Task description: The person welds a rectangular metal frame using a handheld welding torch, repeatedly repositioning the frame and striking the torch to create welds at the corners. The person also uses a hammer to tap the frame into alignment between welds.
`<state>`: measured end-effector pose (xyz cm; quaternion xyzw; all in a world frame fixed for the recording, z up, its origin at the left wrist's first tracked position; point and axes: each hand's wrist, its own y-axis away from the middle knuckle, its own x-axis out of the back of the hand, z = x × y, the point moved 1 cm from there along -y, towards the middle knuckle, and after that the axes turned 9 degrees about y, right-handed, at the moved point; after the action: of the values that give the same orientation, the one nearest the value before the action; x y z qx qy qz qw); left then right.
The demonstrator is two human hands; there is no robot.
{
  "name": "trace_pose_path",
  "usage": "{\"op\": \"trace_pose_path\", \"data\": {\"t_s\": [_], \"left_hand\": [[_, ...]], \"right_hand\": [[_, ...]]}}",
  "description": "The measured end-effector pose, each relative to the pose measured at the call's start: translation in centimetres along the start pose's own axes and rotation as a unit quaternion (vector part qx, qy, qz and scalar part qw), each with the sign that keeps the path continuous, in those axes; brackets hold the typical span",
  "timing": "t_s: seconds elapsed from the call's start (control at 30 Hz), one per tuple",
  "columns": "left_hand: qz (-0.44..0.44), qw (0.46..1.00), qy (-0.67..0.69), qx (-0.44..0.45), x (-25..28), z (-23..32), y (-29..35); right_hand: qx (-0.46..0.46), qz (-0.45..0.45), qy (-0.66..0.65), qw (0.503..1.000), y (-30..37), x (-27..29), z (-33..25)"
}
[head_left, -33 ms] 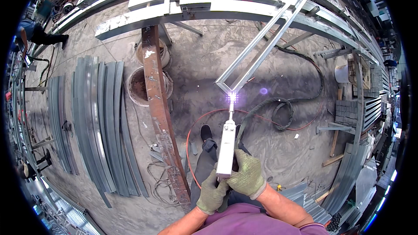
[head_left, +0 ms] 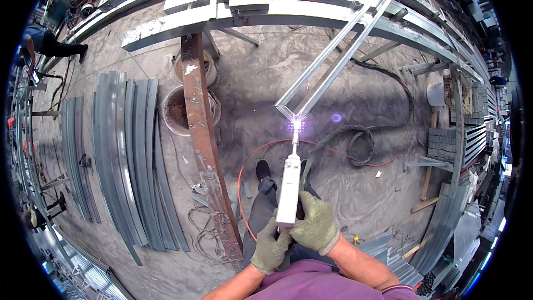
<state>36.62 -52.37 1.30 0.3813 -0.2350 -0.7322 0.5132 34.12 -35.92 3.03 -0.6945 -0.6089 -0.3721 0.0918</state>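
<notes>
Both my hands wear green work gloves and are closed around the rear of a white, boxy handheld laser welding gun (head_left: 288,194). My right hand (head_left: 315,223) wraps its handle side, largely hiding the grip. My left hand (head_left: 270,249) sits lower, at the gun's back end, fingers curled against it. The narrow nozzle (head_left: 295,140) points away from me to a bright purple-white glow at the near corner of a slim metal frame (head_left: 331,85). Glare hides whether nozzle and metal touch. The frame slants up to the right, across the beams.
Long metal beams (head_left: 288,12) cross the far side. A rusty beam (head_left: 202,133) runs on my left, beside buckets (head_left: 172,119) and metal strips (head_left: 119,150). A dark hose (head_left: 361,144) and an orange cable (head_left: 240,180) loop over the floor. Another person (head_left: 53,44) is at far left.
</notes>
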Motion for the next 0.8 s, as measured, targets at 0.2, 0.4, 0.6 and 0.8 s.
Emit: {"op": "trace_pose_path", "data": {"t_s": [0.2,0.4,0.6,0.8], "left_hand": [[-0.049,0.996,-0.014,-0.071,-0.7,-0.7,1.5],[-0.123,0.969,-0.135,-0.166,-3.4,0.3,-0.9],[-0.17,0.88,-0.304,-0.324,-6.2,6.2,-5.6],[0.02,0.745,-0.471,-0.471,-4.4,16.8,-16.6]], "right_hand": [[0.005,0.001,-0.06,0.998,2.4,0.8,0.1],[0.055,0.073,-0.005,0.996,3.0,3.9,-0.5],[-0.049,0.147,-0.163,0.974,3.3,6.0,4.8],[-0.086,0.206,-0.249,0.942,3.8,8.8,9.1]]}}
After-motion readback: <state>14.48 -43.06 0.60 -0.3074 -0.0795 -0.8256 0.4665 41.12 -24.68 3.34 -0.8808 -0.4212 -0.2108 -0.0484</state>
